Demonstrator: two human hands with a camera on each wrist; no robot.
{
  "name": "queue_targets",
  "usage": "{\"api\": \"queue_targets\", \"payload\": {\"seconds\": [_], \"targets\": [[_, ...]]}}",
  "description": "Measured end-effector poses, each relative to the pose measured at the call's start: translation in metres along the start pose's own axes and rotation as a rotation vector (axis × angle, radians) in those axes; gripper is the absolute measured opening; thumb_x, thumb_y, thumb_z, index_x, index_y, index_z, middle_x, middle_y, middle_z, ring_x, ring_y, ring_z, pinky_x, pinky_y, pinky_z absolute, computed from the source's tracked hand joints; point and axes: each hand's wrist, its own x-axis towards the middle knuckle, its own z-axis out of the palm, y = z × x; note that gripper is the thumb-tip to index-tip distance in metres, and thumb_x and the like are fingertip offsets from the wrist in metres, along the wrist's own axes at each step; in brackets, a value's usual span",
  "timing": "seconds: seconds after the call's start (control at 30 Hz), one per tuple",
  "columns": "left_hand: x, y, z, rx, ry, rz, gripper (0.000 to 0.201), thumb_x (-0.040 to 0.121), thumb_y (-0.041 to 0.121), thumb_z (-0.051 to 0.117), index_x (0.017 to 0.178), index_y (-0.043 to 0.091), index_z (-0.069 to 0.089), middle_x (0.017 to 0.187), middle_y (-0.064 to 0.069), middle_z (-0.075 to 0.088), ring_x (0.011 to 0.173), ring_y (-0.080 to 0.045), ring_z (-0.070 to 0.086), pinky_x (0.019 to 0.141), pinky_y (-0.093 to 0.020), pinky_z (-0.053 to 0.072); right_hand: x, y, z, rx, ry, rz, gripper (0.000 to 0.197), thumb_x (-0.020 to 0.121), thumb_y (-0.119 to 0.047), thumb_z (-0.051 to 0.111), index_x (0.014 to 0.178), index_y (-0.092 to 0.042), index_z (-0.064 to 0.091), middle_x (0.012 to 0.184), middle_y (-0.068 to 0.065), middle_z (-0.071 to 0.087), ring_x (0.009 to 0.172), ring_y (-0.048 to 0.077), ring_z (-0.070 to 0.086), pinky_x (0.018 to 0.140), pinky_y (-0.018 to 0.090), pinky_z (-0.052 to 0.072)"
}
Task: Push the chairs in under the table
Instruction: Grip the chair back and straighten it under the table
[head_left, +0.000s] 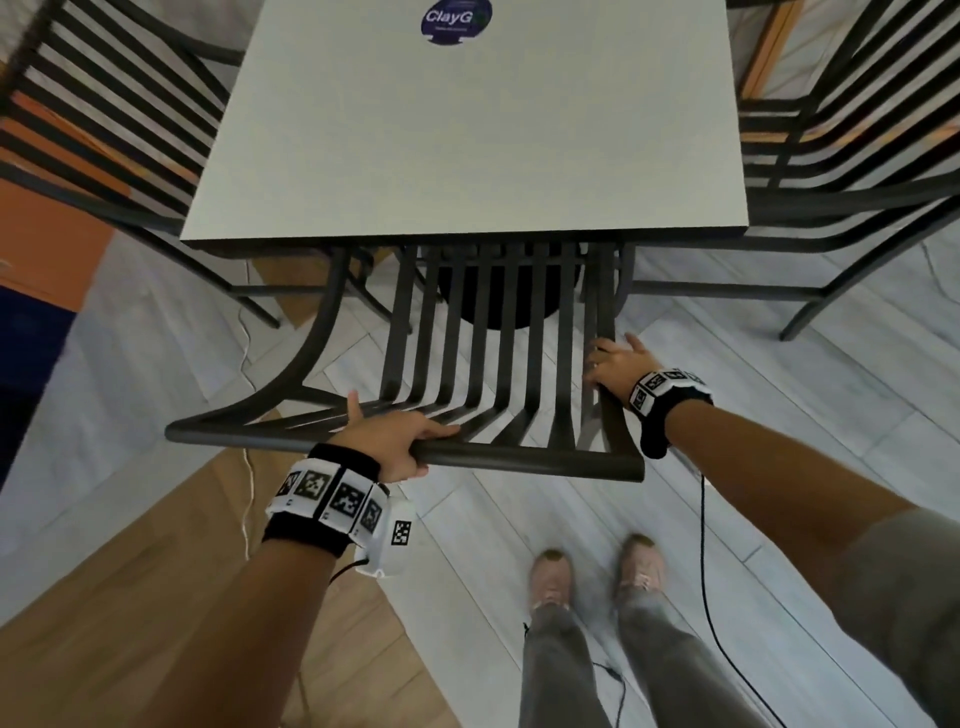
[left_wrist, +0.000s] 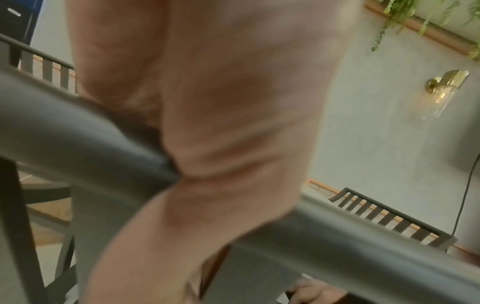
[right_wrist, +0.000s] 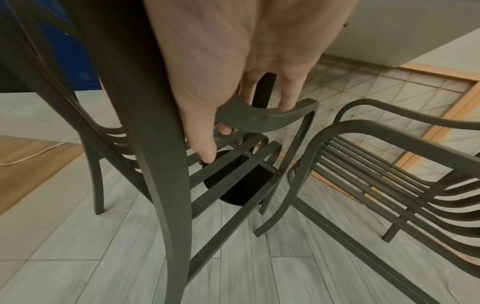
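A dark slatted chair (head_left: 498, 364) stands in front of me with the front of its seat under the white square table (head_left: 467, 156). My left hand (head_left: 395, 441) grips the chair's top rail (head_left: 519, 460), thumb forward over it. In the left wrist view, the palm of my left hand (left_wrist: 221, 123) wraps the blurred rail (left_wrist: 78, 133). My right hand (head_left: 615, 364) rests on the chair's right side with fingers spread. In the right wrist view, its fairly straight fingers (right_wrist: 285, 98) lie on the armrest (right_wrist: 259, 121), beside the back post (right_wrist: 161, 164).
Two more slatted chairs flank the table, one at the left (head_left: 104, 104) and one at the right (head_left: 831, 156), the latter close to my chair's armrest (right_wrist: 389, 164). The table's black pedestal base (head_left: 498, 301) sits under the seat. A white cable (head_left: 247, 353) lies on the floor. My feet (head_left: 550, 577) stand behind the chair.
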Motion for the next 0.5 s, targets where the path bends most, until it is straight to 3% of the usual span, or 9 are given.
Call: {"api": "queue_targets", "payload": {"seconds": [0.1,0.27,0.37,0.43,0.5], "targets": [[0.000,-0.001,-0.003,0.069,0.088,0.028,0.058,0.092,0.026,0.055,0.139,0.053,0.034,0.137,0.007,0.053,0.135,-0.020,0.042,0.113,-0.065,-0.016,0.004,-0.001,-0.006,-0.001,0.006,0.006,0.034,0.091,-0.012,0.053,0.119,-0.030,0.057,0.144,0.000,0.042,0.144,0.021,0.014,0.114,0.061,0.016],[0.000,-0.004,-0.001,0.074,0.129,0.063,0.055,0.090,0.030,0.057,0.139,0.049,0.037,0.128,0.008,0.062,0.131,-0.020,0.047,0.116,-0.065,-0.008,-0.016,-0.006,-0.016,0.050,0.013,-0.017,0.045,0.089,-0.011,0.057,0.129,-0.029,0.046,0.153,0.002,0.030,0.146,0.024,0.010,0.116,0.058,0.018],[-0.008,-0.005,0.003,-0.017,0.177,0.091,0.054,0.087,0.035,0.062,0.138,0.043,0.043,0.134,0.004,0.058,0.131,-0.022,0.047,0.118,-0.055,0.014,-0.041,-0.009,-0.025,0.104,0.046,-0.040,0.060,0.083,-0.006,0.064,0.132,-0.030,0.039,0.156,0.004,0.024,0.145,0.026,0.014,0.115,0.055,0.024],[-0.016,-0.006,0.000,-0.105,0.194,0.135,0.054,0.086,0.032,0.064,0.137,0.037,0.048,0.131,0.001,0.057,0.124,-0.022,0.052,0.111,-0.044,0.035,-0.064,-0.013,-0.045,0.120,0.076,-0.063,0.063,0.081,0.000,0.062,0.132,-0.028,0.038,0.154,0.006,0.028,0.144,0.026,0.021,0.113,0.053,0.030],[-0.026,-0.006,-0.011,-0.200,0.148,0.201,0.050,0.085,0.029,0.066,0.133,0.033,0.053,0.122,0.001,0.061,0.113,-0.018,0.058,0.100,-0.035,0.043,-0.086,-0.015,-0.079,0.117,0.149,-0.091,0.056,0.083,-0.001,0.056,0.130,-0.027,0.042,0.146,0.007,0.042,0.137,0.027,0.036,0.110,0.050,0.036]]}}
